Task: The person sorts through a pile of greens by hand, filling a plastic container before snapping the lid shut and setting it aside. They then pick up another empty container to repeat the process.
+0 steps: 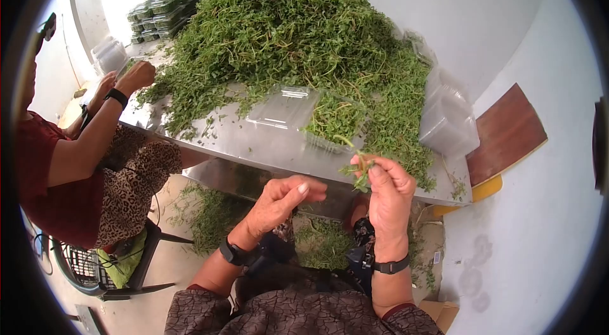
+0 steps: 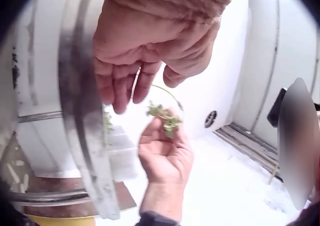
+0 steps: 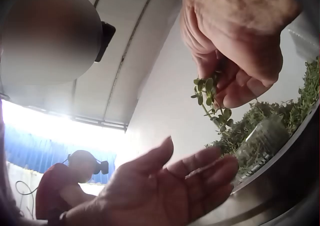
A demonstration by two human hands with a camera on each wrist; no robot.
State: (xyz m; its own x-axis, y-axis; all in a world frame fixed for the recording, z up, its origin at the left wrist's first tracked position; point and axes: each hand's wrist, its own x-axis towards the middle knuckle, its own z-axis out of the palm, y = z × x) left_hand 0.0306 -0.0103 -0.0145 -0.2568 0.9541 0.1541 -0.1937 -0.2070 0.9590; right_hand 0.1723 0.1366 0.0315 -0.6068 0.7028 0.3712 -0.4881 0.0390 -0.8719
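My right hand (image 1: 392,199) pinches a small green sprig (image 1: 361,167) between thumb and fingers, just off the table's front edge. In the right wrist view the sprig (image 3: 212,98) shows rounded leaves hanging below the fingertips. My left hand (image 1: 279,205) holds nothing; its fingers are extended toward the right hand, and in the right wrist view its palm (image 3: 165,196) faces up. Beyond the hands, a clear hinged box lies on the table, its lid (image 1: 285,107) folded back and its tray holding greens (image 1: 335,118).
A large heap of greens (image 1: 285,31) covers the metal table (image 1: 222,138). Filled boxes (image 1: 168,2) are stacked at the back left, empty clear boxes (image 1: 449,121) at the right. Another person (image 1: 70,164) works at the left. Fallen greens (image 1: 323,246) lie on the floor.
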